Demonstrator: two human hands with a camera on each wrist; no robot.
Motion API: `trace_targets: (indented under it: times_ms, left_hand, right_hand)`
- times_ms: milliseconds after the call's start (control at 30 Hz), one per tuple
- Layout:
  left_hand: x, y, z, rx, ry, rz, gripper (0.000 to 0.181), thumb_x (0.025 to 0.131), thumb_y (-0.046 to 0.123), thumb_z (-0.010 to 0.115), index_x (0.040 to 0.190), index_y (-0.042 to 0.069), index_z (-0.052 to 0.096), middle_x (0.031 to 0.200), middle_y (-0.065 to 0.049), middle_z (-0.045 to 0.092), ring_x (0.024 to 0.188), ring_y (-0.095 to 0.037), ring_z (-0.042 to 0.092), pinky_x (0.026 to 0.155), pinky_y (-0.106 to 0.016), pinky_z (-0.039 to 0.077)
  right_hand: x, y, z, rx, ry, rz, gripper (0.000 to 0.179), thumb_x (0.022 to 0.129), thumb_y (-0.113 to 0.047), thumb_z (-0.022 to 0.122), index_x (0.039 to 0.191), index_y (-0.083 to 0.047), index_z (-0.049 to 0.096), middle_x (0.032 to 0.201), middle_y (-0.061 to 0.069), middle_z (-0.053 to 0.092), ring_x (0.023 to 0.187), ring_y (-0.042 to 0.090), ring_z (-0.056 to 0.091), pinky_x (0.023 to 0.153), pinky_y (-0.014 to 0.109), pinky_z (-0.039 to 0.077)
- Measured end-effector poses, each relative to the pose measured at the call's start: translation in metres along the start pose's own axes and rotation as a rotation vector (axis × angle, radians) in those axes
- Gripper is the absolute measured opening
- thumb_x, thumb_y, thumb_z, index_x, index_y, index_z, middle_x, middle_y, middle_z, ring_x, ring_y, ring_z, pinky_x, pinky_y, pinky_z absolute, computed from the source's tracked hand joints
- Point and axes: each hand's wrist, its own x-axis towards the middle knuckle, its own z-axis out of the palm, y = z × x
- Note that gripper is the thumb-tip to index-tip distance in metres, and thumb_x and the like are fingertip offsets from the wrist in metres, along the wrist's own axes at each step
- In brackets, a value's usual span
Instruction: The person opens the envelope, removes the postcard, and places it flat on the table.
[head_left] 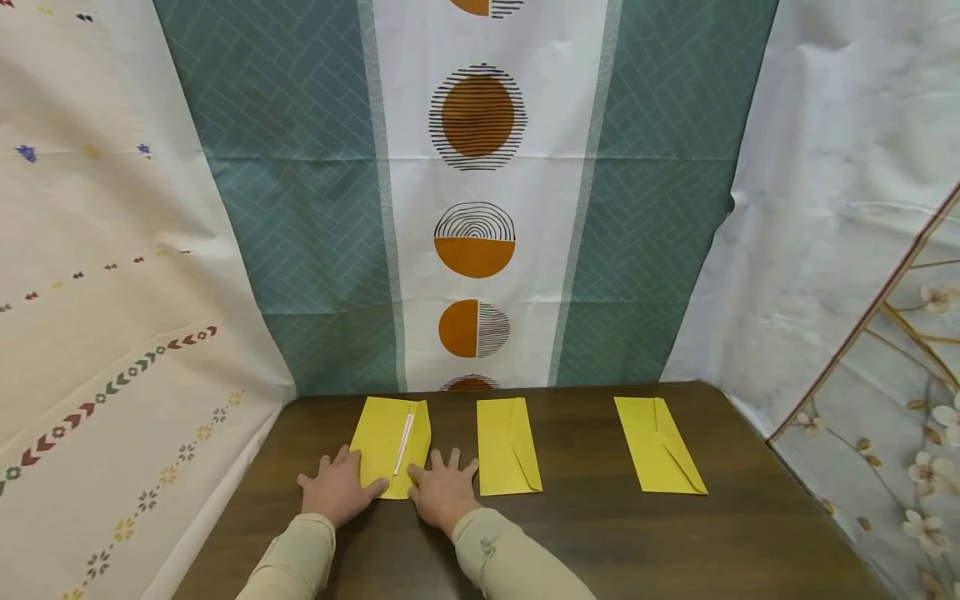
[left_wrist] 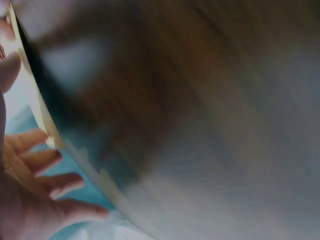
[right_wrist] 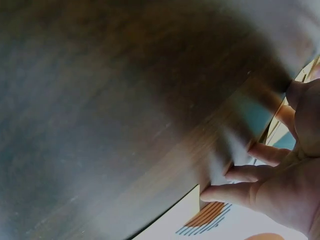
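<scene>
A yellow envelope (head_left: 377,437) lies on the left part of the dark wooden table. Its flap stands partly lifted on the right, and a white strip (head_left: 403,444) shows along the opening. With fingers spread, my left hand (head_left: 339,489) touches the envelope's lower left side, thumb near its bottom edge. My right hand (head_left: 442,493) rests at the lower right side, its thumb and index finger by the flap and its other fingers spread over the table. From the left wrist, only the envelope's thin edge (left_wrist: 40,107) appears beyond the left hand (left_wrist: 37,200).
Just right of my right hand lies a second yellow envelope (head_left: 504,450), its flap folded down. A third one (head_left: 651,442) lies farther right. The table (head_left: 592,533) ends at a patterned curtain (head_left: 315,250) behind, with cloths hanging at both sides.
</scene>
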Motion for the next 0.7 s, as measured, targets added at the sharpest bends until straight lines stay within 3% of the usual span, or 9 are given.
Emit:
trace_targets:
  times_ms: [100, 300, 533, 700]
  left_hand:
    - [0.001, 0.018, 0.000, 0.024, 0.039, 0.010, 0.090, 0.089, 0.060, 0.076, 0.144, -0.009, 0.058, 0.153, -0.035, 0.054, 0.135, -0.060, 0.052, 0.097, -0.093, 0.032]
    - [0.001, 0.041, -0.002, 0.031, 0.032, -0.010, 0.080, 0.091, 0.044, 0.078, 0.145, -0.010, 0.056, 0.153, -0.037, 0.052, 0.124, -0.060, 0.061, 0.099, -0.091, 0.033]
    - [-0.001, 0.045, 0.003, -0.028, 0.032, -0.045, 0.069, 0.093, 0.035, 0.076, 0.144, -0.008, 0.056, 0.149, -0.039, 0.054, 0.111, -0.065, 0.064, 0.091, -0.084, 0.047]
    - [-0.002, 0.043, 0.007, -0.088, 0.069, -0.024, 0.063, 0.093, 0.029, 0.074, 0.137, -0.012, 0.056, 0.135, -0.036, 0.061, 0.098, -0.060, 0.066, 0.084, -0.074, 0.054]
  right_hand:
    - [0.002, 0.000, 0.001, -0.003, -0.002, 0.004, 0.043, 0.107, -0.054, 0.057, 0.149, -0.049, 0.059, 0.161, 0.003, 0.053, 0.153, 0.042, 0.046, 0.113, 0.074, 0.040]
    - [0.002, -0.001, 0.001, -0.004, -0.006, 0.011, 0.043, 0.107, -0.054, 0.056, 0.149, -0.049, 0.059, 0.163, 0.003, 0.052, 0.154, 0.041, 0.045, 0.114, 0.075, 0.040]
    - [0.001, -0.002, 0.001, 0.007, -0.010, 0.005, 0.043, 0.107, -0.053, 0.057, 0.149, -0.048, 0.059, 0.163, 0.004, 0.052, 0.154, 0.042, 0.045, 0.114, 0.075, 0.039]
    - [-0.002, 0.000, -0.001, 0.031, -0.010, 0.006, 0.043, 0.107, -0.052, 0.056, 0.150, -0.046, 0.060, 0.164, 0.004, 0.051, 0.155, 0.042, 0.043, 0.115, 0.076, 0.037]
